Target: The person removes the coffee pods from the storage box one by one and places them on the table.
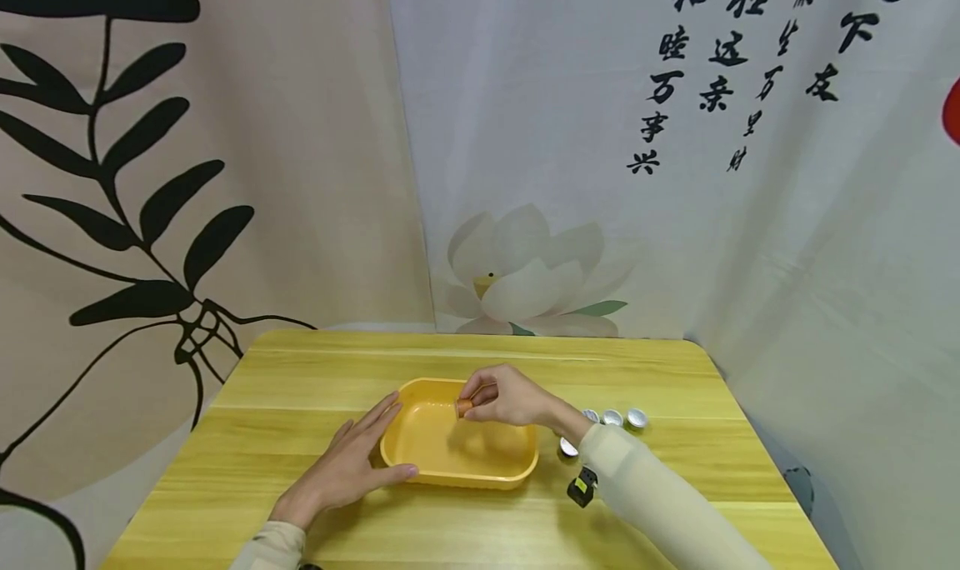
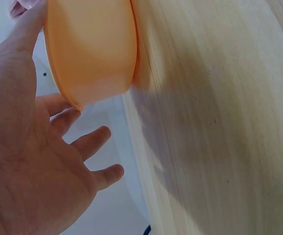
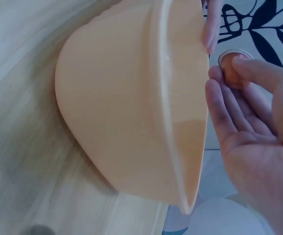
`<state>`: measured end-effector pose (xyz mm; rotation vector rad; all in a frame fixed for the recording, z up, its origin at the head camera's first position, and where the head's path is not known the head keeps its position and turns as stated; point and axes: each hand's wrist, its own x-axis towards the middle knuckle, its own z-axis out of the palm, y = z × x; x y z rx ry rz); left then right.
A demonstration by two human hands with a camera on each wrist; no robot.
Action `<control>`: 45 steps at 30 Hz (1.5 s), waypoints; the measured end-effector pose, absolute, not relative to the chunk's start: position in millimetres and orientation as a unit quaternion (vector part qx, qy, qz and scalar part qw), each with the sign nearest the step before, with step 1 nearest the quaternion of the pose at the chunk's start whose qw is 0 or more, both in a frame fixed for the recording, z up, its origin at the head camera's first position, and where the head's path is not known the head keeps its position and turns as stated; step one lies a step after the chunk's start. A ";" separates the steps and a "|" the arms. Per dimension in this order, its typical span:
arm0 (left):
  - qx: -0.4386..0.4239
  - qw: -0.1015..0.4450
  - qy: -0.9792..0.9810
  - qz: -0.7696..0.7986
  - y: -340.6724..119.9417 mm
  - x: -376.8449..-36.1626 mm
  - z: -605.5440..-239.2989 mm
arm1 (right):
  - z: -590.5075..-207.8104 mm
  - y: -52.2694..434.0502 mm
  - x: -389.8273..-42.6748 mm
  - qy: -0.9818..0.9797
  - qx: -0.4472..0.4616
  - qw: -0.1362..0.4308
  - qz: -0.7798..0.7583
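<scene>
A yellow plastic basin (image 1: 431, 441) sits on the table. My left hand (image 1: 347, 470) rests against its left end, thumb near the front rim and other fingers spread toward the back. In the left wrist view the fingers look mostly straight, two touching the basin's rim. Above the basin's inside, my right hand (image 1: 512, 397) pinches a small copper-coloured coffee capsule (image 1: 463, 407) between thumb and fingers. The right wrist view shows the capsule's (image 3: 232, 73) silver rim, clear of the basin wall.
Several more capsules (image 1: 612, 418) with silvery tops stand on the wooden table (image 1: 315, 378) right of the basin, partly behind my right forearm. Printed cloth (image 1: 337, 178) hangs behind the table. A small black device (image 1: 582, 487) is at my right wrist.
</scene>
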<state>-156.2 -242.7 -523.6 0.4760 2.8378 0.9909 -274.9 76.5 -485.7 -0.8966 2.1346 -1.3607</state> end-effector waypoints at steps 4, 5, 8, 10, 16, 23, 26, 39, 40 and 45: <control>0.157 0.048 0.931 0.326 -242.9 -156.2 -524.5 | -482.8 82.7 -272.5 0.769 -0.304 0.224 -0.515; 0.158 0.048 0.931 0.327 -242.8 -156.2 -524.5 | -482.5 84.5 -272.0 0.769 -0.300 0.223 -0.519; 0.158 0.048 0.930 0.328 -242.9 -156.4 -525.7 | -481.2 90.0 -270.7 0.768 -0.301 0.217 -0.522; 0.158 0.047 0.930 0.327 -242.8 -156.6 -526.1 | -480.3 93.5 -269.7 0.768 -0.306 0.211 -0.521; 0.158 0.046 0.930 0.327 -242.4 -156.7 -524.5 | -477.7 103.9 -266.1 0.754 -0.329 0.203 -0.531; 0.159 0.047 0.929 0.330 -242.3 -157.4 -525.4 | -477.2 116.8 -263.6 0.753 -0.334 0.187 -0.535; 0.158 0.047 0.930 0.328 -242.1 -157.5 -526.6 | -475.6 122.4 -261.0 0.762 -0.315 0.189 -0.533; 0.158 0.052 0.927 0.335 -243.8 -156.9 -527.8 | -474.3 146.5 -254.1 0.752 -0.280 0.182 -0.568; 0.159 0.052 0.927 0.335 -244.2 -156.9 -528.2 | -474.3 148.2 -253.9 0.755 -0.280 0.177 -0.566; 0.159 0.049 0.928 0.334 -245.5 -156.4 -529.3 | -473.8 157.2 -252.8 0.781 -0.274 0.146 -0.542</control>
